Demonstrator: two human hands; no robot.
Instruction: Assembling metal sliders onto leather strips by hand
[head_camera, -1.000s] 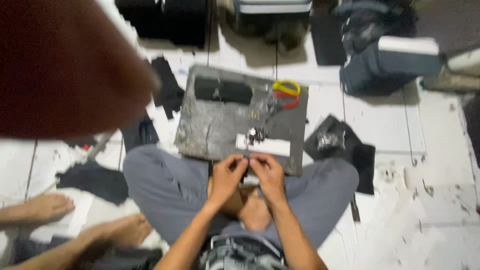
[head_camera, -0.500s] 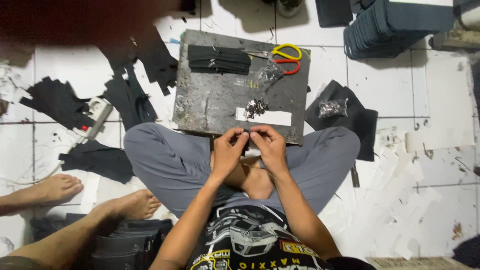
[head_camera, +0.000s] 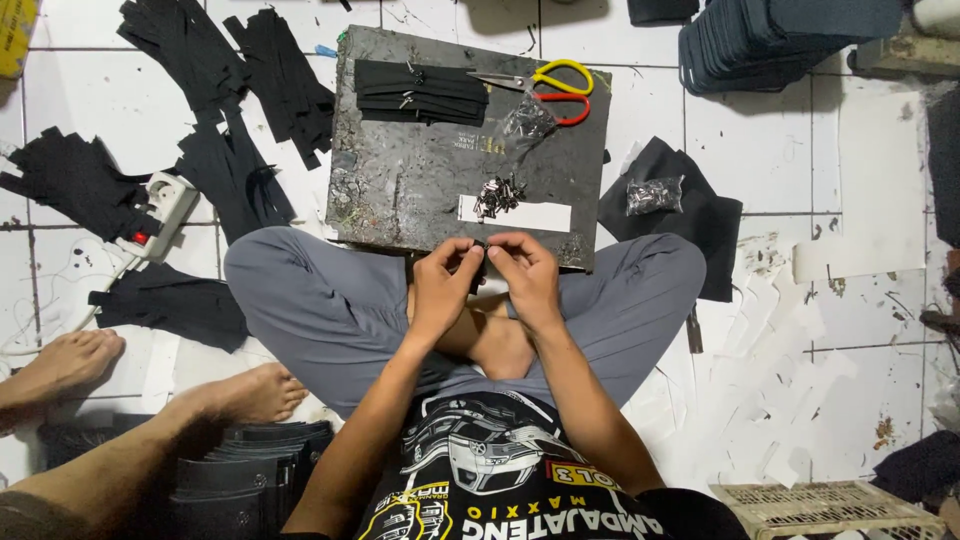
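Note:
I sit cross-legged on a white tiled floor. My left hand (head_camera: 445, 283) and my right hand (head_camera: 525, 277) meet over my lap and pinch a small dark piece (head_camera: 479, 262) between the fingertips. Just beyond them lies a dark work board (head_camera: 400, 170). On it rest a stack of black strips (head_camera: 420, 92), scissors with yellow and red handles (head_camera: 552, 86), a clear bag of small metal parts (head_camera: 527, 117) and a little heap of metal parts (head_camera: 497, 195) on a white strip.
Black fabric scraps (head_camera: 240, 110) litter the floor at left, near a white power strip (head_camera: 160, 215). Another person's bare feet (head_camera: 150, 375) reach in from lower left. Stacked dark pieces (head_camera: 780, 40) sit top right, a bag of parts (head_camera: 652, 194) on black cloth, a woven basket (head_camera: 820, 505) bottom right.
The view has tilted down and steadied, and a dark red blur at the upper left is gone. My hands stay together over my lap on the small piece.

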